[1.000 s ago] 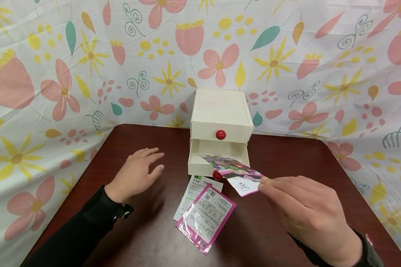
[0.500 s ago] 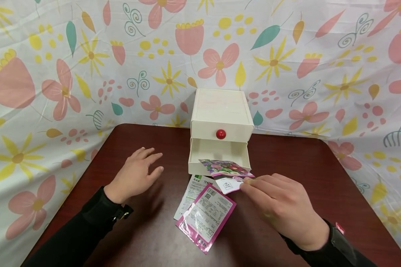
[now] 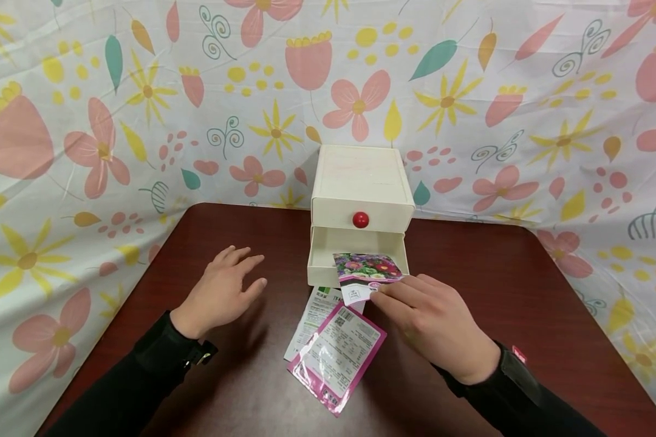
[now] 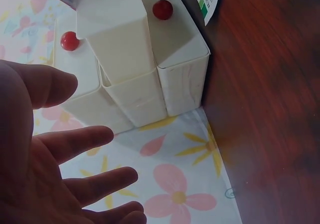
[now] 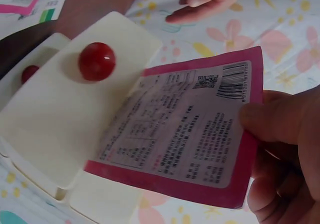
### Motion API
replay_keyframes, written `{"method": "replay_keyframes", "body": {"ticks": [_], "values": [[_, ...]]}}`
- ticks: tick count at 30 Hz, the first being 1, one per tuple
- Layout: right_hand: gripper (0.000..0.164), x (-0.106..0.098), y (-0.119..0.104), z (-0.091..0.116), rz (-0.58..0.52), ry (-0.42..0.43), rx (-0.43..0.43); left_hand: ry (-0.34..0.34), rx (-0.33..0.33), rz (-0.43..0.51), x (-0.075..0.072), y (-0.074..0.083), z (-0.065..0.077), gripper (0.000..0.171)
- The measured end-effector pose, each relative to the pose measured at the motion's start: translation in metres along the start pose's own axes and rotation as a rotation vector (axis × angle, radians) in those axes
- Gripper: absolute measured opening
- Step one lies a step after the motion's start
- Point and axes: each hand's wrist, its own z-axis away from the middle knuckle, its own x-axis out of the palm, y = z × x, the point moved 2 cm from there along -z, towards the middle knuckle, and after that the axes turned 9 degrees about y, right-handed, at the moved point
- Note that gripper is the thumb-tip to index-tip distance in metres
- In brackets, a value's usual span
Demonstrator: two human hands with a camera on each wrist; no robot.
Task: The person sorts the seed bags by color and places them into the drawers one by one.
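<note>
My right hand [image 3: 437, 321] pinches a flower seed packet [image 3: 367, 268] by its near edge, thumb on the printed back in the right wrist view. The packet's flower picture faces up, and its far end overlaps the pulled-out drawer [image 3: 321, 275] of a cream drawer box [image 3: 363, 173]. That drawer's front knob is hidden behind the packet in the head view. Left of the box my left hand [image 3: 218, 294] hovers over the table, fingers spread and holding nothing. In front of the drawer lie a pink-edged packet [image 3: 340, 352], printed back up, and a white-and-green packet [image 3: 308, 321] partly beneath it.
The box's upper drawer, with a red knob [image 3: 361, 220], is closed. The left wrist view shows another closed drawer with a red knob [image 4: 162, 10]. Dark wooden table [image 3: 240, 376] extends around everything, with a flower-patterned cloth [image 3: 197, 121] hanging behind it.
My right hand has moved left with the seed packet, bringing it from the drawer's right side to its front middle. The left hand has barely shifted.
</note>
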Motion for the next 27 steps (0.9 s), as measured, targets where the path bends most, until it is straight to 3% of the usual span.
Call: {"method": "replay_keyframes", "body": {"ticks": [4,13,21,27], "values": [[0.021,0.010,0.007,0.003,0.017,-0.013,0.015,0.000,0.001,0.004,0.001,0.000,0.001,0.050],[0.033,0.029,0.022,0.008,0.024,-0.023,0.059,-0.008,-0.006,0.007,0.002,-0.001,0.002,0.051],[0.041,0.042,0.033,0.015,0.005,0.032,0.081,-0.010,-0.005,0.009,0.004,-0.002,0.002,0.051],[0.042,0.049,0.039,0.017,0.002,-0.026,0.131,-0.011,-0.009,0.006,0.006,-0.002,0.003,0.050]]}}
